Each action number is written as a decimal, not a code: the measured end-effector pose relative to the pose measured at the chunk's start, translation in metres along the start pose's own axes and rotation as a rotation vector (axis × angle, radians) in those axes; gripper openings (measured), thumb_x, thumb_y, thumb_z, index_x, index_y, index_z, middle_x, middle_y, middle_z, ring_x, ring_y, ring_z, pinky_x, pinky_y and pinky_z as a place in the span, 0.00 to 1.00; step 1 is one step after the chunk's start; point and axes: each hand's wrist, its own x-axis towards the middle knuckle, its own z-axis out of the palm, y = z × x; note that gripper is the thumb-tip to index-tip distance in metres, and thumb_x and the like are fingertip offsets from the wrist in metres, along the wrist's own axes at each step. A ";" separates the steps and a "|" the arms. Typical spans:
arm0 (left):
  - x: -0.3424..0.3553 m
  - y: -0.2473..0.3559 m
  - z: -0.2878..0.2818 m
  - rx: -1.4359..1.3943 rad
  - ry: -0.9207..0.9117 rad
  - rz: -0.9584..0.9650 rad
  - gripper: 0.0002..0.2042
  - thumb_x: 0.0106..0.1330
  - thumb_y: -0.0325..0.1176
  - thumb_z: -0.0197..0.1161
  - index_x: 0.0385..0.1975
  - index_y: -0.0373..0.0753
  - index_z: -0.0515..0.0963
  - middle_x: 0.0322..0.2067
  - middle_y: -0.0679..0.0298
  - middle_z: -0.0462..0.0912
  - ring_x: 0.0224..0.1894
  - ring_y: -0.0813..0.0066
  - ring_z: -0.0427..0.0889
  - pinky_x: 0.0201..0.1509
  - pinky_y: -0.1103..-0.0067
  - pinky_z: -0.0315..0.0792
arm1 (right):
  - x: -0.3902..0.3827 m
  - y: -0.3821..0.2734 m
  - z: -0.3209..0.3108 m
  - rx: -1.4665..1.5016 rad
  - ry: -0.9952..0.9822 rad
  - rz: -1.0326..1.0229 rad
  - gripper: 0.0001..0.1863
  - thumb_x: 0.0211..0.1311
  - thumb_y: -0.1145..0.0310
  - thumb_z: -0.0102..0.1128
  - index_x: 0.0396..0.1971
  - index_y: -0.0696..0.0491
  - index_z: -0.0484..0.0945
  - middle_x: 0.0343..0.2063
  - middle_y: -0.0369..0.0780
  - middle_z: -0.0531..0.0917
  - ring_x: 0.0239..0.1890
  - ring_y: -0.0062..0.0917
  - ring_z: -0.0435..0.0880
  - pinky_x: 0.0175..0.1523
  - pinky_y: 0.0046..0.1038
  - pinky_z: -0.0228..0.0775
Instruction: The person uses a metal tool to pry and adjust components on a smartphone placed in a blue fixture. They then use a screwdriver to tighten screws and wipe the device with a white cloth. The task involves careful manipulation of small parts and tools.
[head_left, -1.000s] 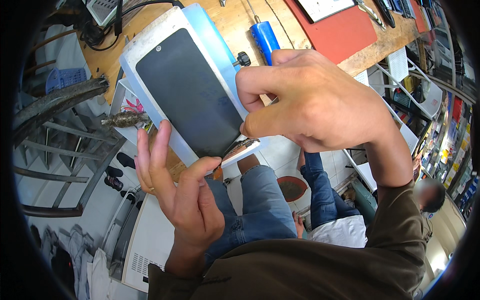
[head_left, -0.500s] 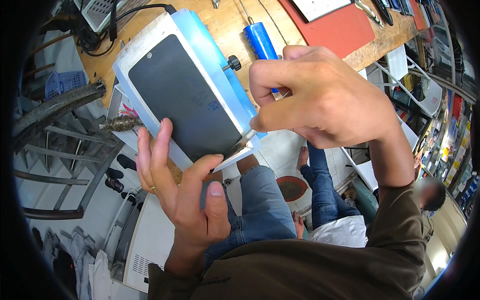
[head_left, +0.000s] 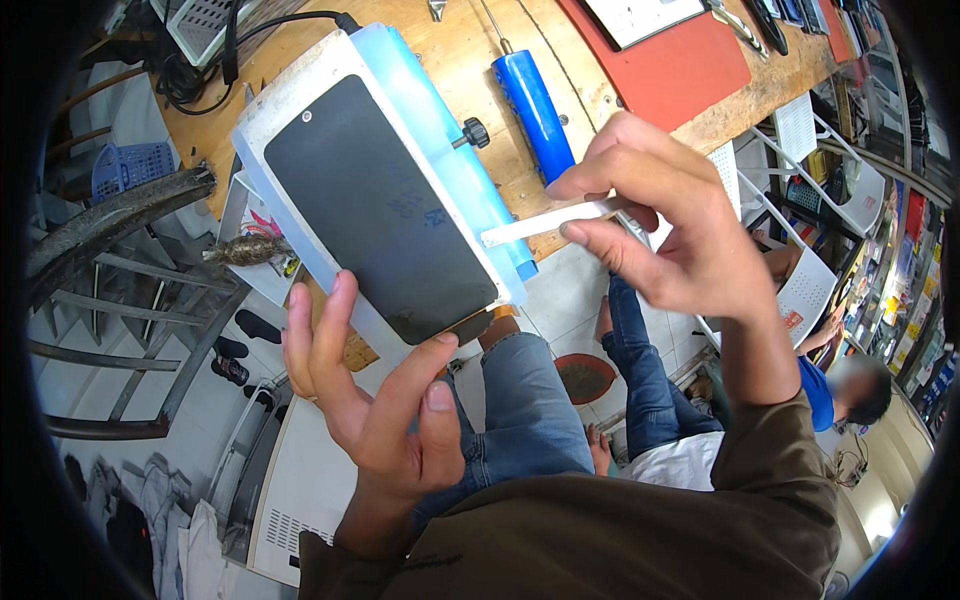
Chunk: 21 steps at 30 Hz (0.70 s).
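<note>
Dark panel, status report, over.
Left hand at lower end of dark panel. Right hand pinching pale flat tool. Panel on blue-white device, mostly uncovered.

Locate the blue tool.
Head view, upper centre: the blue tool lies on the table between the black knob and red mat, just beyond the right hand.

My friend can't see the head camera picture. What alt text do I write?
A person's right hand holds a pale strip at the right edge of a machine with a dark panel; the left hand is at the machine's lower end. A blue tool and red mat lie on the table.
</note>
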 end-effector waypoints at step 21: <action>-0.013 -0.009 0.005 0.075 0.024 0.093 0.14 0.68 0.42 0.62 0.47 0.54 0.93 0.69 0.41 0.76 0.77 0.37 0.62 0.81 0.47 0.45 | -0.046 -0.065 0.111 0.933 0.470 0.675 0.22 0.68 0.80 0.73 0.58 0.58 0.75 0.38 0.31 0.83 0.26 0.01 0.67 0.31 0.09 0.56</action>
